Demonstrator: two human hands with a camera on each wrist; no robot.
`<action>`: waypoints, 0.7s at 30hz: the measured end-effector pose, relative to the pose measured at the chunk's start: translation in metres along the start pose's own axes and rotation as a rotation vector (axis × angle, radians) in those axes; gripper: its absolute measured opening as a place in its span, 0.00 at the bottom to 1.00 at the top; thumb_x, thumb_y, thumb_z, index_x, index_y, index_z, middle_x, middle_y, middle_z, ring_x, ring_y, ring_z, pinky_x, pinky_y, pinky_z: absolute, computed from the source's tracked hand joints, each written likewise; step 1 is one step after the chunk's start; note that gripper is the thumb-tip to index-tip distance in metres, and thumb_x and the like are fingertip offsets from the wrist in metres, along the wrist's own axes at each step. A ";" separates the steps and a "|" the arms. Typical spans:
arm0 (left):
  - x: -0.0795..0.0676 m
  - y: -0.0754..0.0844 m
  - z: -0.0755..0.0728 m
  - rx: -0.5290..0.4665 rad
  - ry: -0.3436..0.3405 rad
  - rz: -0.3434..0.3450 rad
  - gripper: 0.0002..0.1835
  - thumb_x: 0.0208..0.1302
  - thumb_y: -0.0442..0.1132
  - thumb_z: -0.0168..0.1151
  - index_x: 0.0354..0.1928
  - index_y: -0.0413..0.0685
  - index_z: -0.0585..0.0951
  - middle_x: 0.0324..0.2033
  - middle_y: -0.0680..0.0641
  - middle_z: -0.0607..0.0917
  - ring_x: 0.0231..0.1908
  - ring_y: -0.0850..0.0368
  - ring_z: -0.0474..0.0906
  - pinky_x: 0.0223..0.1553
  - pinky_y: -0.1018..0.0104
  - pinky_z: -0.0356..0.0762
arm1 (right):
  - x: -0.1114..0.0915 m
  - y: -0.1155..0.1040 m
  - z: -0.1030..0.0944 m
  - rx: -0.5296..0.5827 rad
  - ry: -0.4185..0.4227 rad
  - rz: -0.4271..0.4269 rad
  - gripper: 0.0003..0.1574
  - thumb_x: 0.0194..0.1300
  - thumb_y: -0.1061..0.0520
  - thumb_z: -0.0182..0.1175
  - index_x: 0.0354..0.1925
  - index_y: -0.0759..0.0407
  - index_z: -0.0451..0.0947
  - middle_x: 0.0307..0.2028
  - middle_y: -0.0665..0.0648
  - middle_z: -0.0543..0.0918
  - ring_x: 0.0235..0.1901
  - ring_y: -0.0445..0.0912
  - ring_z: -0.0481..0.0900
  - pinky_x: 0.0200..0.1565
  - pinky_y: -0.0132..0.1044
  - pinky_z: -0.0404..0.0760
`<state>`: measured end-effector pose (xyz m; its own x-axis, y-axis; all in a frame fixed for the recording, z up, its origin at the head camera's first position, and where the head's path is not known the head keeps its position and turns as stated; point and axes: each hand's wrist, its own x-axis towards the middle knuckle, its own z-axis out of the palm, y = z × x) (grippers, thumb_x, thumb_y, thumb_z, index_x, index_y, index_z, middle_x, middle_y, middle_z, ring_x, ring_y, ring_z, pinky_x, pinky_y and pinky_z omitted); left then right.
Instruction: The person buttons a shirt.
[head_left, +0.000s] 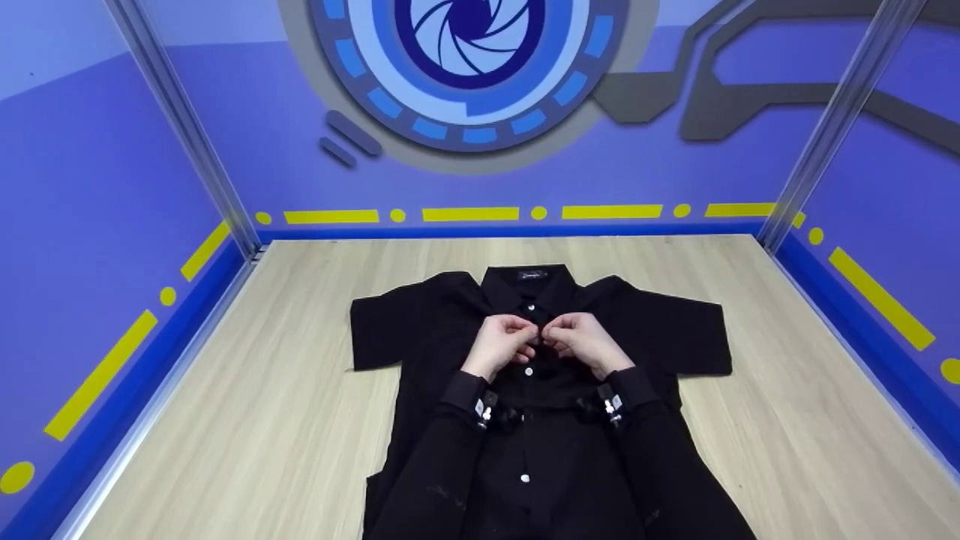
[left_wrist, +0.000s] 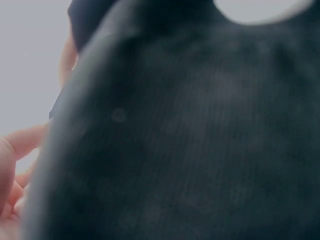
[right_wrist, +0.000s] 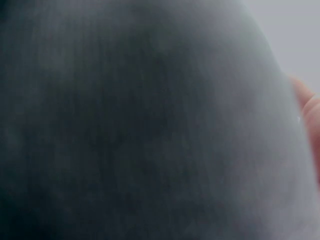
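Note:
A black short-sleeved shirt (head_left: 442, 322) lies front up on the table, its collar (head_left: 495, 289) at the far end. White buttons run down its front placket; one button (head_left: 531, 307) shows just below the collar and another (head_left: 529, 372) below the hands. My left hand (head_left: 501, 345) and right hand (head_left: 583, 341) meet at the placket between these two buttons, each pinching the shirt's fabric with thumb and fingers. What lies between the fingertips is too small to tell. In both wrist views blurred dark cloth covers most of the picture, with fingers (left_wrist: 25, 140) at the edge.
The light wooden table (head_left: 787, 450) extends on both sides of the shirt. Blue-purple panels (head_left: 450, 191) with yellow marks stand at the back, left and right, joined by metal posts (head_left: 821, 127) at the far corners.

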<state>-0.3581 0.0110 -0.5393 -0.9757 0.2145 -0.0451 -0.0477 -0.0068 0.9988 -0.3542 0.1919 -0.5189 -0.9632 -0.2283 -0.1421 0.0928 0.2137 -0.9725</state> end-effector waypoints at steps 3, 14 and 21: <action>0.000 0.000 0.000 -0.002 0.002 -0.002 0.13 0.61 0.41 0.68 0.40 0.37 0.83 0.31 0.39 0.88 0.18 0.59 0.80 0.18 0.72 0.78 | -0.008 -0.009 0.002 -0.008 0.004 -0.011 0.14 0.62 0.64 0.59 0.43 0.74 0.78 0.32 0.57 0.84 0.28 0.44 0.81 0.32 0.34 0.82; -0.002 0.002 0.001 -0.016 -0.015 -0.022 0.15 0.54 0.37 0.72 0.39 0.35 0.81 0.33 0.37 0.88 0.26 0.51 0.86 0.22 0.71 0.81 | -0.011 -0.012 0.002 0.032 -0.002 -0.002 0.12 0.62 0.65 0.58 0.42 0.74 0.77 0.31 0.62 0.85 0.27 0.47 0.82 0.32 0.36 0.83; -0.001 0.002 0.002 0.013 0.009 -0.023 0.09 0.55 0.35 0.71 0.36 0.35 0.84 0.32 0.39 0.88 0.26 0.52 0.87 0.25 0.69 0.83 | -0.011 -0.013 0.002 0.030 -0.009 0.002 0.13 0.63 0.66 0.57 0.43 0.76 0.77 0.31 0.63 0.85 0.27 0.47 0.82 0.33 0.36 0.83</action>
<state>-0.3569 0.0126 -0.5373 -0.9762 0.2057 -0.0681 -0.0673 0.0109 0.9977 -0.3443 0.1897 -0.5050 -0.9607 -0.2360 -0.1459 0.1028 0.1854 -0.9773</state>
